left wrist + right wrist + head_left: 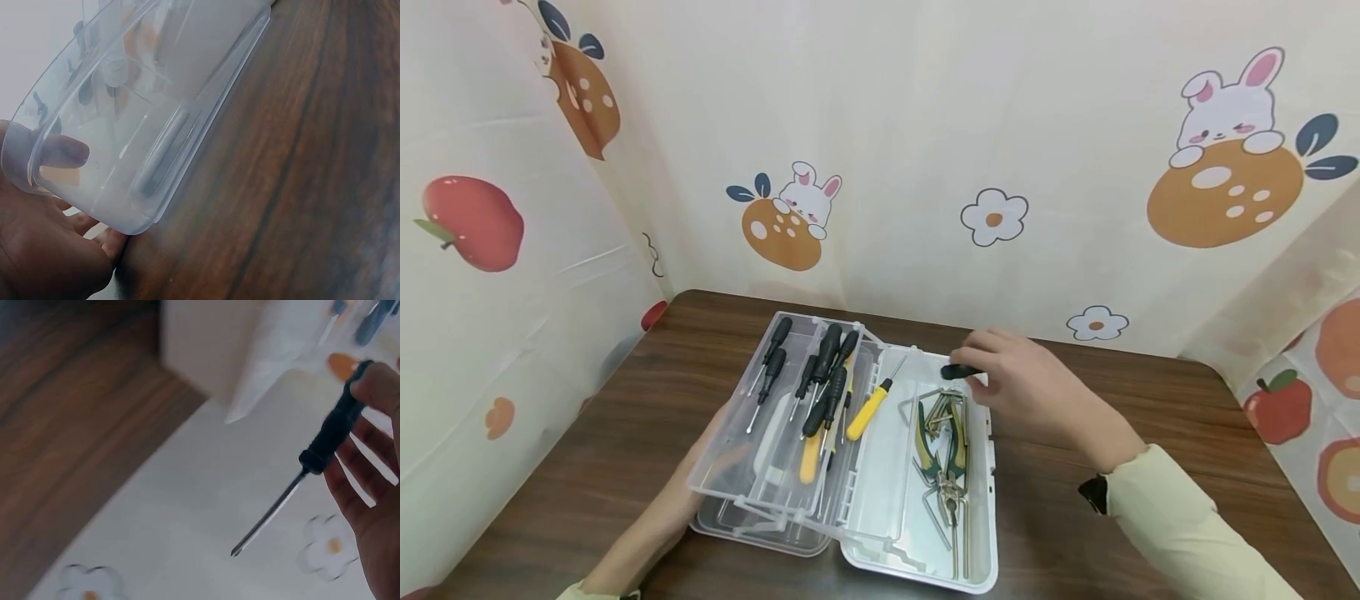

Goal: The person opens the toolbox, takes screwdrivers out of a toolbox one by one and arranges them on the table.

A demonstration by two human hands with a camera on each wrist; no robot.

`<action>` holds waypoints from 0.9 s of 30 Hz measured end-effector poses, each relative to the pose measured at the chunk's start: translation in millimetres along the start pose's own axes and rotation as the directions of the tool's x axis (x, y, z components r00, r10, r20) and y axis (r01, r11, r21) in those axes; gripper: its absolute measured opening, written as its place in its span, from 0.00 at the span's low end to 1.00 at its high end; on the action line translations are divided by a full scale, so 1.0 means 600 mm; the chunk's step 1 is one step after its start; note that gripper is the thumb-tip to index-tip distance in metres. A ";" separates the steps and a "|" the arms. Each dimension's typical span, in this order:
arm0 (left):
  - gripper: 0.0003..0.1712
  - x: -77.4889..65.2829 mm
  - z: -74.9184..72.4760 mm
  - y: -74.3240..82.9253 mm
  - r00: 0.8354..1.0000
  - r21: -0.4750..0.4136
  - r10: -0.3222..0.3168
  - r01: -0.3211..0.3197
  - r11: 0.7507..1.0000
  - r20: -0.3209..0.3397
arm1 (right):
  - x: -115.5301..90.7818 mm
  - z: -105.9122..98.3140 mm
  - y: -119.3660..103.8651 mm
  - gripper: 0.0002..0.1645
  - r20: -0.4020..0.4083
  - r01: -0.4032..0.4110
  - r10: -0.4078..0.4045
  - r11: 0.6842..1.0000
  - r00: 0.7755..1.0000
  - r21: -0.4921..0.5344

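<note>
An open toolbox has a white base [880, 508] on the right and a clear lid [805, 546] folded out to the left. Above the lid sits a clear tray [715, 475] with several black-handled screwdrivers [827, 354] and some yellow-handled ones. My left hand [56, 244] holds the tray's outer side, its thumb showing through the plastic and its fingers underneath. Over the base's far right corner, my right hand [1018, 371] grips a Phillips screwdriver [334, 431] by its black handle, the shaft clear of the fingers. Inside the base lie green-and-yellow pliers [957, 446] and several hex keys [966, 508].
A yellow-handled screwdriver [867, 414] lies in the left part of the base, near the hinge side. The toolbox stands on a dark wooden table [1075, 517]. A patterned curtain [910, 167] hangs behind the table and along both sides.
</note>
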State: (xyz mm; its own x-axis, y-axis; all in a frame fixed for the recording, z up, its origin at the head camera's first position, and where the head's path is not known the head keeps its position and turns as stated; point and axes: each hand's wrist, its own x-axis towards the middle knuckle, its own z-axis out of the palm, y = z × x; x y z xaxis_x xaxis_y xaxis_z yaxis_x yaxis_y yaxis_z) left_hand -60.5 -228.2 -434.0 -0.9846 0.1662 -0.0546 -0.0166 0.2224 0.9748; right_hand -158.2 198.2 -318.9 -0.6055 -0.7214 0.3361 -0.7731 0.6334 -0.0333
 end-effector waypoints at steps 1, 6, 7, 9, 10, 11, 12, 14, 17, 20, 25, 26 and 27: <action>0.43 0.000 0.000 0.000 1.000 -0.001 0.002 -0.002 1.000 0.000 | -0.009 0.004 0.011 0.20 -0.019 -0.027 0.027 1.000 0.999 0.009; 0.44 0.001 -0.002 -0.002 1.000 -0.001 0.002 -0.002 1.000 0.000 | -0.057 0.025 0.061 0.22 -0.076 -0.171 0.172 0.985 0.982 0.019; 0.44 0.001 -0.002 -0.002 1.000 0.002 0.002 -0.002 1.000 0.000 | -0.067 0.029 0.069 0.21 -0.080 -0.201 0.202 0.979 0.976 0.023; 0.44 0.001 -0.002 -0.001 1.000 0.011 0.003 -0.003 1.000 -0.004 | -0.085 0.036 0.083 0.20 -0.074 -0.262 0.264 0.965 0.962 0.027; 0.43 0.000 -0.002 -0.001 1.000 0.015 0.003 -0.003 1.000 -0.003 | -0.093 0.040 0.088 0.20 -0.069 -0.292 0.293 0.956 0.954 0.033; 0.42 -0.001 -0.002 -0.001 1.000 0.021 0.001 -0.001 1.000 -0.001 | -0.100 0.043 0.092 0.19 -0.060 -0.318 0.320 0.947 0.945 0.039; 0.41 -0.001 -0.002 -0.002 1.000 0.025 0.005 -0.005 1.000 0.002 | -0.108 0.046 0.096 0.19 -0.047 -0.339 0.341 0.940 0.939 0.043; 0.37 -0.003 -0.003 -0.002 1.000 0.022 0.021 -0.021 1.000 0.009 | -0.119 0.054 0.101 0.19 -0.019 -0.374 0.375 0.926 0.927 0.051; 0.33 -0.004 -0.004 -0.005 0.998 -0.007 0.065 -0.065 0.998 0.023 | -0.133 0.066 0.106 0.19 0.034 -0.408 0.406 0.911 0.913 0.058; 0.32 -0.004 -0.003 -0.006 0.993 -0.046 0.115 -0.114 0.992 0.027 | -0.143 0.081 0.109 0.20 0.077 -0.427 0.423 0.902 0.903 0.059; 0.31 -0.005 -0.002 -0.007 0.994 -0.055 0.113 -0.113 0.992 0.000 | -0.154 0.097 0.110 0.20 0.119 -0.428 0.420 0.902 0.900 0.056; 0.31 -0.005 -0.001 -0.007 0.994 -0.054 0.106 -0.106 0.993 -0.005 | -0.156 0.099 0.109 0.20 0.125 -0.427 0.418 0.903 0.900 0.053; 0.31 -0.006 -0.001 -0.007 0.995 -0.052 0.101 -0.102 0.993 -0.011 | -0.157 0.101 0.109 0.20 0.131 -0.425 0.416 0.904 0.900 0.050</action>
State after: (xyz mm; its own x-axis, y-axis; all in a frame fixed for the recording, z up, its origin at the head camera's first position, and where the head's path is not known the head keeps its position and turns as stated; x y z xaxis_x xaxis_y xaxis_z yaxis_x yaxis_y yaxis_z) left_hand -57.2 -230.4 -437.8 -0.9830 0.1778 0.0468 0.0748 0.1544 0.9852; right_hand -163.0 290.6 -410.1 -0.8913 -0.4221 0.1655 -0.4506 0.8652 -0.2200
